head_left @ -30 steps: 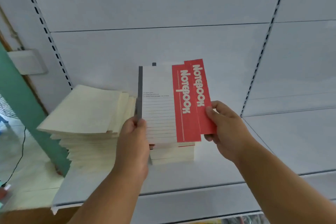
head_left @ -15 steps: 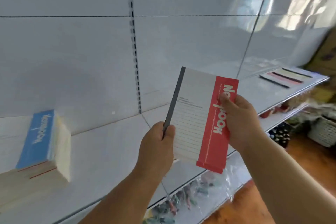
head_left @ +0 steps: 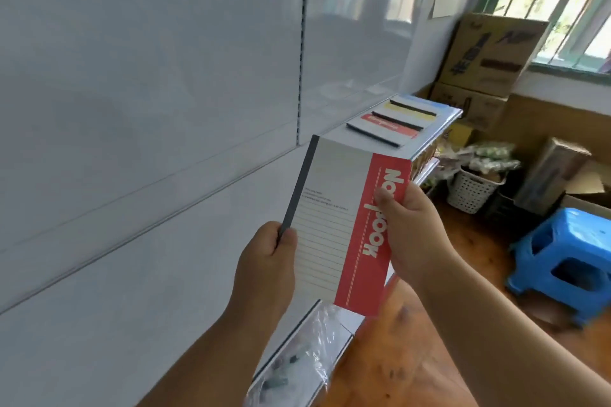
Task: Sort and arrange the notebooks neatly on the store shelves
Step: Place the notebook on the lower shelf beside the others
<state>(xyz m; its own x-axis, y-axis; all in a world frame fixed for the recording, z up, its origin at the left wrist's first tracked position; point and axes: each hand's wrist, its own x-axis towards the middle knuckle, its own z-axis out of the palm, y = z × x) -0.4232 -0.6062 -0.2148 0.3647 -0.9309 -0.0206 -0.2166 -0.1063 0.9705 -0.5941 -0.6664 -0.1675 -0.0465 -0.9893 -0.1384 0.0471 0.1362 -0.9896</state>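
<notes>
We hold the red notebook (head_left: 344, 228) upright in front of us, above the white shelf (head_left: 139, 301). Our left hand (head_left: 264, 271) pinches the dark spine near its lower end, at about eight o'clock on the cover; our right hand (head_left: 413, 235) grips the red band at three o'clock, thumb across the lettering. It looks thin, light and somewhat bendy, with a smooth cover that could slip, so holding both long edges seems wise. At one o'clock, three notebooks (head_left: 393, 124) lie flat in a row on the shelf's far end, likely where this one belongs.
</notes>
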